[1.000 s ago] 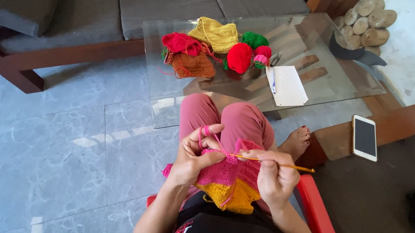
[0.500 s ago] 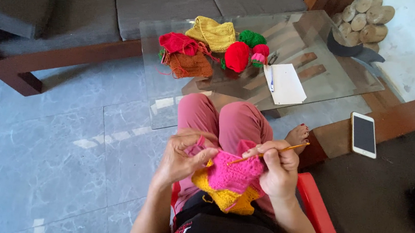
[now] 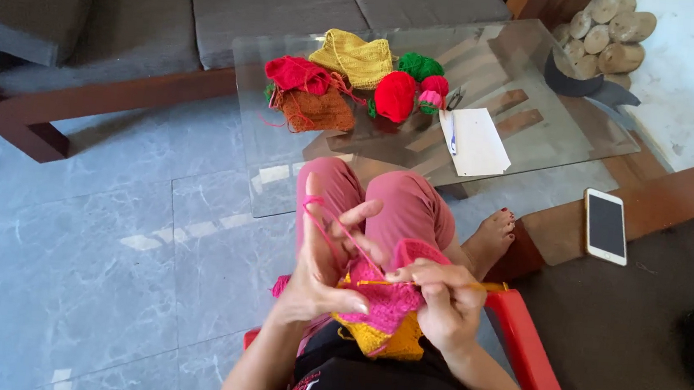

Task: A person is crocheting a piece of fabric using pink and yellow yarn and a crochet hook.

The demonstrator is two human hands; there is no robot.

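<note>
L hand (image 3: 320, 271) & R hand (image 3: 446, 302) grip pink crochet piece (image 3: 392, 299) btwn them.

The glass table (image 3: 532, 144) carries yarn balls (image 3: 394, 96) and knitted pieces (image 3: 354, 58) toward ten o'clock. A white paper (image 3: 479, 143) lies centrally, with what may be a pen (image 3: 452, 134) on it. A phone (image 3: 606, 225) rests on a wooden ledge (image 3: 668, 200) at four o'clock.

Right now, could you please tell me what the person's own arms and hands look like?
Both forearms are bare, with no sleeves in view. The left hand and the right hand wear no gloves, and no rings or watch can be made out. The fingers are uncovered too.
</note>
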